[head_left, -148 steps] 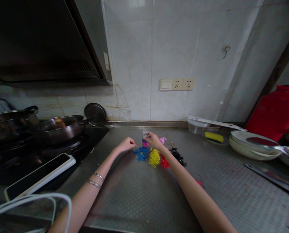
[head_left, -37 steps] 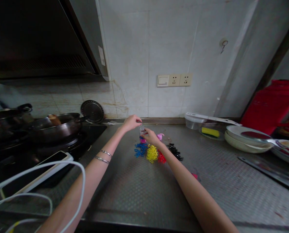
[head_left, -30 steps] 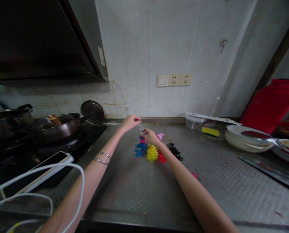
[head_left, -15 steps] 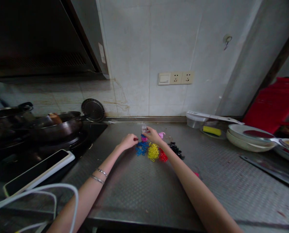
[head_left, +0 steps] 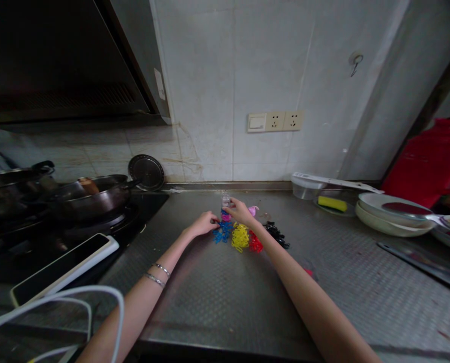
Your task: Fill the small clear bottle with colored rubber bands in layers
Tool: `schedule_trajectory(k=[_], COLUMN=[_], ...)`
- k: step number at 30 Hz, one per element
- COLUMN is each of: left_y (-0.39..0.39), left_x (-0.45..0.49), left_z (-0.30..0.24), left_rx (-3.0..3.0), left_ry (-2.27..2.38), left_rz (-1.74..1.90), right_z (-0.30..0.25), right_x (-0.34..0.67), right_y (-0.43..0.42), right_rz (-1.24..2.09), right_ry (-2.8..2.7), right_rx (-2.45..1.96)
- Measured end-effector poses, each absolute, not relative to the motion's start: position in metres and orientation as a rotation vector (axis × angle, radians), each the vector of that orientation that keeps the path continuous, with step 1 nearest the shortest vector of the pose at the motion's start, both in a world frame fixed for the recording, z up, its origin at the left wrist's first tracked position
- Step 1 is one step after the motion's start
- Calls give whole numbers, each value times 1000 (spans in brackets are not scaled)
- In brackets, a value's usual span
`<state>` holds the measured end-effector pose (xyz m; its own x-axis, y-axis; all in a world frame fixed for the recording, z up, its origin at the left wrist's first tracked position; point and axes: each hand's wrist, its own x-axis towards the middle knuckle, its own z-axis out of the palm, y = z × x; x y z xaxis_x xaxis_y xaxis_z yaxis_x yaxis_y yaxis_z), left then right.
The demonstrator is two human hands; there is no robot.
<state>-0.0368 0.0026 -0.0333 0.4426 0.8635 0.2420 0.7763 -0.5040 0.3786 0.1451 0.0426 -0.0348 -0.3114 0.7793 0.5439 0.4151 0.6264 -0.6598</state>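
On the metal counter lie small heaps of rubber bands, sorted by colour: blue (head_left: 221, 233), yellow (head_left: 240, 237), red (head_left: 255, 242) and black (head_left: 276, 235). Behind the blue heap stands a narrow clear compartment box (head_left: 226, 200), with blue and pink bits in its near part. My right hand (head_left: 241, 210) reaches over the yellow heap and grips the box's right side with its fingertips. My left hand (head_left: 205, 223) is at the left edge of the blue heap, its fingertips pinched together; what lies between them is too small to make out.
A pink item (head_left: 253, 209) lies behind my right wrist. To the left are a pan (head_left: 92, 199) on the stove and a white-edged device (head_left: 64, 269) with white cables. Bowls (head_left: 391, 219), a yellow sponge (head_left: 332, 203) and a knife (head_left: 417, 264) lie to the right.
My left hand has moved slightly right, bringing its fingertips to the blue heap. The right hand stays at the box. The view has shifted slightly.
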Motion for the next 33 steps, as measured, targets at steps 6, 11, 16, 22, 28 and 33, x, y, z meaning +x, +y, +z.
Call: schedule_trajectory(k=[6,11,16,22,28,33], left_y=[2,2,4,5,1,1], left_x=[-36,-34,-37,-46,-55,-51], left_z=[-34,-35,-34,-24,5,37], left_rx=[2497,2490,2455,2400,2371,2406], left_ry=[1424,1429,1482,1507,1585,1591], left_rz=[614,625,660,791,974,1134], right_z=[-33,-32,-35,-38,-37,-36], right_x=[145,145,144,141,137,135], right_y=[40,38,38,39,33,24], right_rz=[469,430,405,375,312,216], right_ry=[-1940,-1935,-1898,-1827,-1781,-1751], right_rx=[-957,-1041,-1067,-1129,-1172,-1228])
